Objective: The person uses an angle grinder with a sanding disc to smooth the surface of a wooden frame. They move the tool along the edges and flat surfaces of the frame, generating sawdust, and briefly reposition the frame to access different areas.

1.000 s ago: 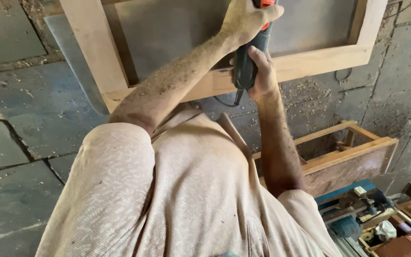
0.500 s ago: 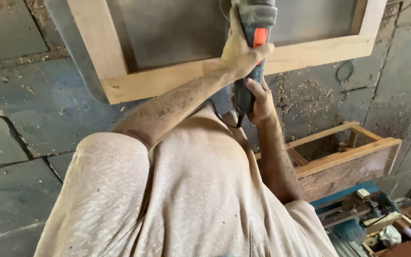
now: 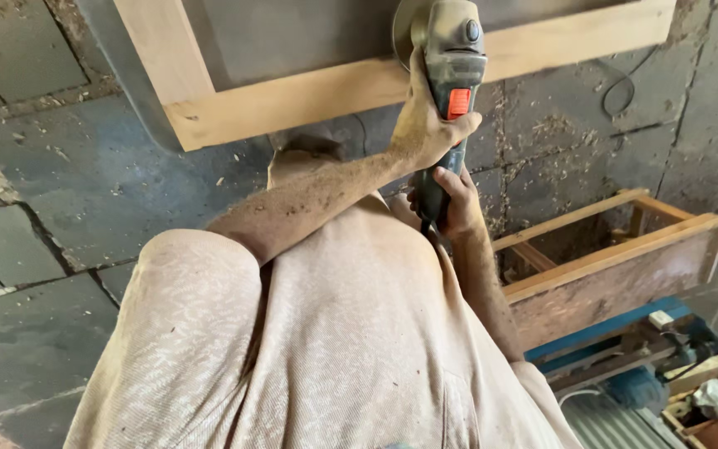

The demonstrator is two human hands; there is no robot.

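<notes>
A pale rectangular wooden frame (image 3: 326,91) lies flat over a grey sheet on the dark stone-slab floor (image 3: 60,183), its near rail running across the top of the view. At that rail sits a grey handheld angle grinder (image 3: 450,75) with an orange switch on its body, its round disc at the rail's inner edge, its dark rear handle pointing back toward the person. The left hand (image 3: 427,125), dusted with sawdust like the forearm behind it, has its grip wrapped tight around the grinder's body just below the orange switch. The right hand (image 3: 457,204) is curled tight around the rear handle. To the right stands an open wooden box (image 3: 617,266) on the floor.
</notes>
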